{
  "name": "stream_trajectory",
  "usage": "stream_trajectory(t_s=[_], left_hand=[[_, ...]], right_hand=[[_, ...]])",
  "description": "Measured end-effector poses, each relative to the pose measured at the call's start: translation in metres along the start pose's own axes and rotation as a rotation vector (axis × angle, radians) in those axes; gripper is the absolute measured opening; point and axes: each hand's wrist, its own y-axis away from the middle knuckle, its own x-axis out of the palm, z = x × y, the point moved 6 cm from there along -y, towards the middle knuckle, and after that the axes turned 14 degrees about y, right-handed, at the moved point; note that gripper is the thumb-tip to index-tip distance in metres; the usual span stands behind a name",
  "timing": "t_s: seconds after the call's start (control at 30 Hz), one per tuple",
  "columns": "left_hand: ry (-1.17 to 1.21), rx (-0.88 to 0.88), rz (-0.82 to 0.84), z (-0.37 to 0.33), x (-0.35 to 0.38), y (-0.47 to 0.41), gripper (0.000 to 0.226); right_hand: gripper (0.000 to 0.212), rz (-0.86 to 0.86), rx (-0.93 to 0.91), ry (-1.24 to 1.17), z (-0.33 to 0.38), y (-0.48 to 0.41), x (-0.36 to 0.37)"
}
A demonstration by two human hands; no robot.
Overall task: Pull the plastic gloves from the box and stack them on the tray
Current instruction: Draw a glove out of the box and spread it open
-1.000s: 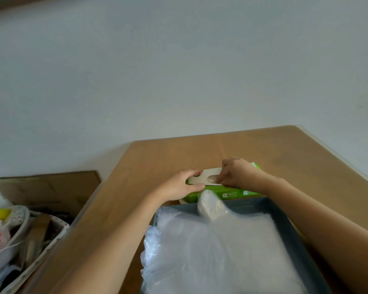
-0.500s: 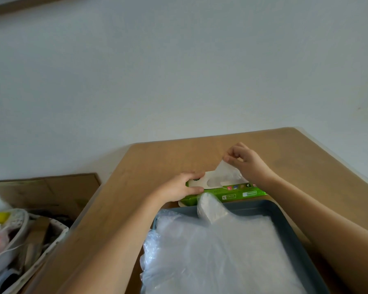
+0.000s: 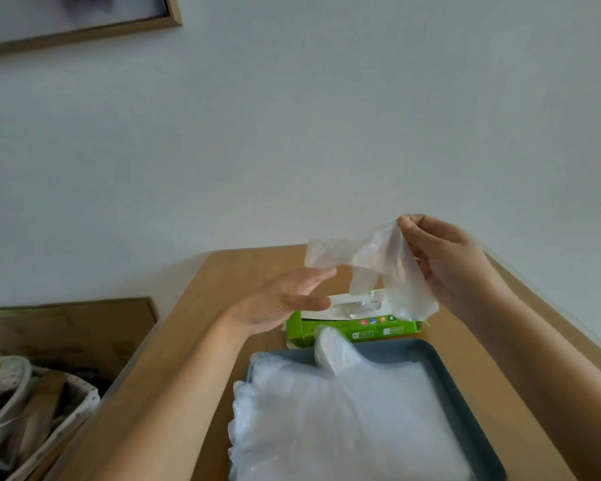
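**Right hand** (image 3: 444,262) pinched the top edge of one plastic glove (image 3: 379,269) between thumb and fingertips, holding it above the green box (image 3: 354,324). **Left hand** (image 3: 285,303) lay open, fingers straight, at the glove's dangling finger end; contact could not be told. Nearer the person, the glove stack (image 3: 344,428) filled the tray (image 3: 389,350) and spilled over its left rim. **Judged risks:** the limp film could fold or cling when laid down and land crumpled. A careless press could also slide the overhanging stack onto the table (image 3: 222,289).
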Motion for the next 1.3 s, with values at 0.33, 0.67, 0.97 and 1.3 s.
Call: stream_trajectory(t_s=[0.33,0.67,0.97,1.3], left_hand=[[0.459,0.314,-0.278,-0.036,0.058,0.031,0.006],[-0.346,0.3,-0.331,-0.079,0.091,0.071,0.015],[-0.416,0.114,-0.126,-0.078,0.093,0.093,0.004],[0.118,-0.015,-0.114,-0.017,0.054,0.111,0.017]], right_hand=[[0.026,0.22,0.224,0.202,0.005,0.077,0.02],[0.071,0.243,-0.008,0.488,0.074,0.093,0.004],[0.021,0.27,-0.193,1.134,0.102,0.092,0.041],[0.025,0.204,-0.031,0.795,0.093,0.095,0.04]])
